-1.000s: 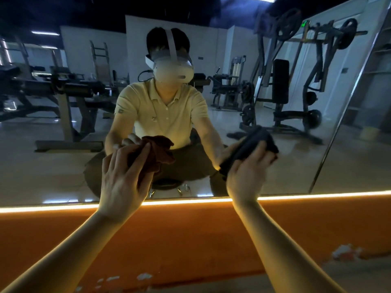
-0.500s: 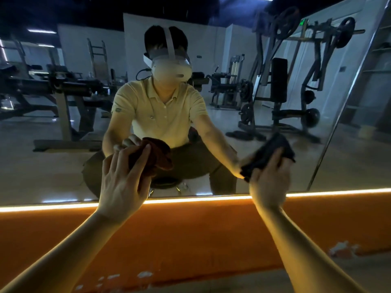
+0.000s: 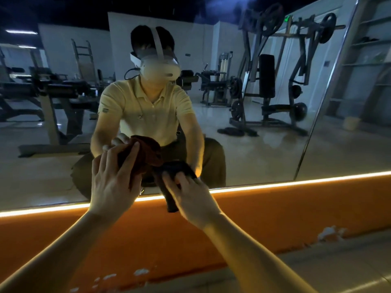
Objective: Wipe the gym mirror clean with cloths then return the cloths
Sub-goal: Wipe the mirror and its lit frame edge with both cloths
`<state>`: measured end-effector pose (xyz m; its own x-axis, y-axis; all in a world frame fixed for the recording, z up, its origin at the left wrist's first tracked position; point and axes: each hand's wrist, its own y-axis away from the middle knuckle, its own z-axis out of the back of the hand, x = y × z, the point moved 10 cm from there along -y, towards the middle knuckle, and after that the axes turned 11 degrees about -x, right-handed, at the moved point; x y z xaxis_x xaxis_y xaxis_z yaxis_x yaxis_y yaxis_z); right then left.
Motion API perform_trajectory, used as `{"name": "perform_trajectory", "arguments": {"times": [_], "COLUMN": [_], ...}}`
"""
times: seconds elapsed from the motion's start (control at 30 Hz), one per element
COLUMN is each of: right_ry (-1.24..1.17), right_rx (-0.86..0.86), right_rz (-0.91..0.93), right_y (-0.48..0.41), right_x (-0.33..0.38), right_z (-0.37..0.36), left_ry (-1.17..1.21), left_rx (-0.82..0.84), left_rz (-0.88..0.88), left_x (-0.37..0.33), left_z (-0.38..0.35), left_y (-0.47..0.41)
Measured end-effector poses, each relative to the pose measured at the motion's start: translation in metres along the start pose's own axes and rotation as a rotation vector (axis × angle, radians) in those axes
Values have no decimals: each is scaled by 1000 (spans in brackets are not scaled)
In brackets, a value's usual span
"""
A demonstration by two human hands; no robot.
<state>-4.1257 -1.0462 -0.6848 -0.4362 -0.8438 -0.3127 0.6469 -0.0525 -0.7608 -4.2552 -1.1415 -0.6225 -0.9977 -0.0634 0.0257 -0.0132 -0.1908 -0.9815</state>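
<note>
The gym mirror [image 3: 264, 153] fills the upper view and reflects a crouching person in a yellow shirt. My left hand [image 3: 114, 178] presses a brown cloth [image 3: 148, 151] flat against the glass, fingers spread and straight. My right hand [image 3: 191, 196] presses a dark cloth [image 3: 169, 182] on the lowest part of the mirror, just right of the brown one. The two cloths touch. A tail of the dark cloth hangs down over the glowing strip [image 3: 296, 181] at the mirror's bottom edge.
Below the strip runs an orange wall base [image 3: 254, 218] with white chipped patches [image 3: 330, 233], then tiled floor [image 3: 317, 271]. A metal seam [image 3: 330, 81] splits the mirror at the right. Weight machines and benches show only as reflections.
My right hand slid the dark cloth left and down across the glass until it met the brown cloth. My left hand has stayed in much the same spot.
</note>
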Motion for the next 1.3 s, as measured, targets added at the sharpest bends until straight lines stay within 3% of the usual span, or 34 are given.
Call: {"name": "perform_trajectory", "arguments": {"times": [0.07, 0.17, 0.23, 0.3, 0.43, 0.63, 0.77, 0.83, 0.97, 1.03, 1.1, 1.2, 1.3], "right_ry": [23, 105, 135, 124, 13, -76, -45, 10, 132, 185, 215, 141, -20], "right_rx": [-37, -113, -146, -155, -213, -119, -131, -177, -277, -324, -391, -442, -314], "right_rz": [-219, -730, -1040, -1169, -978, -329, -81, -131, -695, -845, -794, -530, -210], "right_y": [23, 75, 95, 88, 32, -52, -53, -45, -26, -35, -68, -115, -115], "right_x": [-55, -139, -163, -157, -87, 80, 94, 55, -54, -71, -56, 9, 86], "right_z": [14, 38, 45, 45, 34, -17, -20, -5, 43, 62, 72, 57, 13], "left_ry": [-5, 4, 12, 27, 61, 43, -16, -24, -20, -6, -5, -5, -4], "left_rx": [3, 30, 49, 56, 24, -118, -205, -225, -222, -229, -250, -275, -236], "left_rz": [-16, -11, -9, 7, 117, 185, 282, 310, 262, 249, 289, 346, 347], "left_x": [0, 0, 0, 1, 11, 59, 111, 133, 147, 144, 143, 142, 141], "left_z": [-1, -2, 1, 6, 23, 72, 95, 99, 93, 87, 83, 79, 78], "left_y": [2, 3, 2, 1, -5, -19, -23, -19, -7, -3, 0, 0, -1]}}
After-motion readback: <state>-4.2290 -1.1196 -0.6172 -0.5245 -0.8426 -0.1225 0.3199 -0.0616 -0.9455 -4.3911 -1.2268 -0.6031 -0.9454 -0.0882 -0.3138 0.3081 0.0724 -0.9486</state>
